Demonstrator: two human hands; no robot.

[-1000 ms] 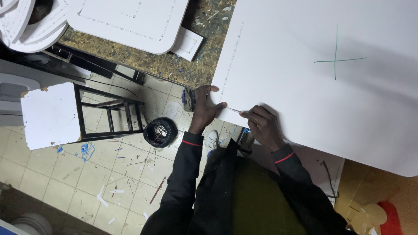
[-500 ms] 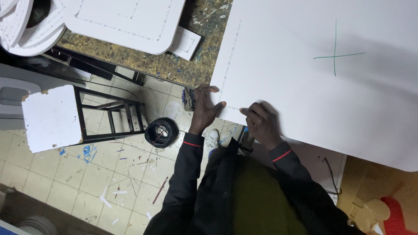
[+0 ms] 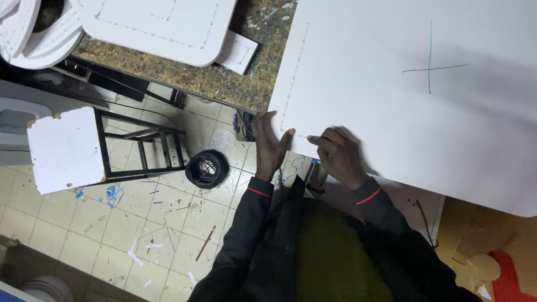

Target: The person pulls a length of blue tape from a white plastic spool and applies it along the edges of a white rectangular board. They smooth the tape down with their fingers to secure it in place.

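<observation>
A large white board [image 3: 391, 106] lies on the worktable, with a green cross [image 3: 429, 66] drawn on it and a row of small dots [image 3: 293, 72] running along its left edge. My left hand [image 3: 269, 144] rests flat on the board's near left corner, fingers apart. Just to its right, my right hand [image 3: 339, 157] is on the near edge of the board. Its fingers pinch a small thin tool whose tip touches the board by the dotted line; the tool itself is mostly hidden. My dark sleeves have red cuffs.
A second white board with dotted edges [image 3: 162, 25] and a small white card [image 3: 238, 51] lie on the speckled bench top [image 3: 224, 84]. On the tiled floor stand a black-framed stool with a white seat [image 3: 64, 148] and a black coil of wire [image 3: 207, 168].
Both hands stay at the board's near left corner. The view has shifted only slightly.
</observation>
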